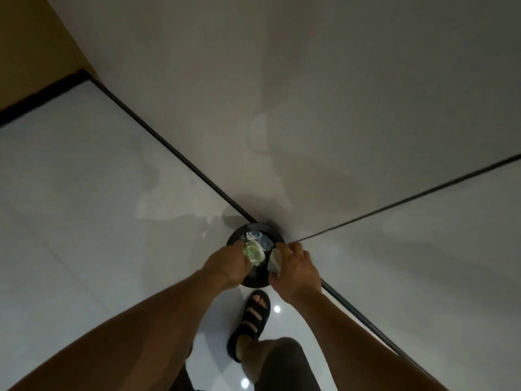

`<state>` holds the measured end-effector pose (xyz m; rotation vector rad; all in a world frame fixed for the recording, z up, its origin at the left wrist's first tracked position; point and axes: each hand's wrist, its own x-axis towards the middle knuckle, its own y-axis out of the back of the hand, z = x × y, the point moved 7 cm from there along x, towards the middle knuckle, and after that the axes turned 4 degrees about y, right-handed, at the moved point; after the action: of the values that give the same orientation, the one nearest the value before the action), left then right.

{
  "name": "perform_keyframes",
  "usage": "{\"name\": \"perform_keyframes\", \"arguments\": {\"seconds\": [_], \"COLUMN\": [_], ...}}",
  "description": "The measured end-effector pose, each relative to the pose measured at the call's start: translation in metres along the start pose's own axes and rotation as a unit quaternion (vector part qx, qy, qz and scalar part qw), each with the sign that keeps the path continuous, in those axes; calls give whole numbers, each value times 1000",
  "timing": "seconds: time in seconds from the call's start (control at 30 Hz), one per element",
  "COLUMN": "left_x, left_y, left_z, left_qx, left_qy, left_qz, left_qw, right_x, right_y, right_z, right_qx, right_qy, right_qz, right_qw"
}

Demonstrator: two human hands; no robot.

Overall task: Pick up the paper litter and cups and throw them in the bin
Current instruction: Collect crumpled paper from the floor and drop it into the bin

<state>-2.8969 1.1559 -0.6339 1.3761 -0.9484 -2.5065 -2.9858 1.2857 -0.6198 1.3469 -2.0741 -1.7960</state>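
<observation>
Black bin (254, 283) stands on the floor (84, 221), tucked into a corner. Both hands hover over its mouth so drops land inside: left hand (225, 263) grips a greenish cup (253, 252), right hand (297, 268) pinches pale paper (274, 262).

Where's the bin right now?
Head view, lower centre: the black bin stands in the wall corner, beneath the left hand and right hand, just ahead of the sandalled foot.
</observation>
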Motion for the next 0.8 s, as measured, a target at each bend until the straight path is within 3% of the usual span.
{"name": "perform_keyframes", "arguments": {"seconds": [0.17,0.33,0.5,0.8], "left_x": [87,103,52,-80], "left_y": [-41,-39,13,93], "left_z": [-18,-39,-12,80], "left_qx": [-48,25,78,137], "left_qy": [-29,-27,-56,-188], "left_qz": [-59,-79,-51,-45], "left_qw": [997,996,994,972], "right_x": [61,60,18,-99], "right_y": [-70,-94,-38,104], "right_z": [26,36,11,-40], "right_qx": [60,74,96,148], "right_qy": [-61,-112,-131,-182], "right_qz": [20,-15,-10,107], "right_qw": [996,991,987,966]}}
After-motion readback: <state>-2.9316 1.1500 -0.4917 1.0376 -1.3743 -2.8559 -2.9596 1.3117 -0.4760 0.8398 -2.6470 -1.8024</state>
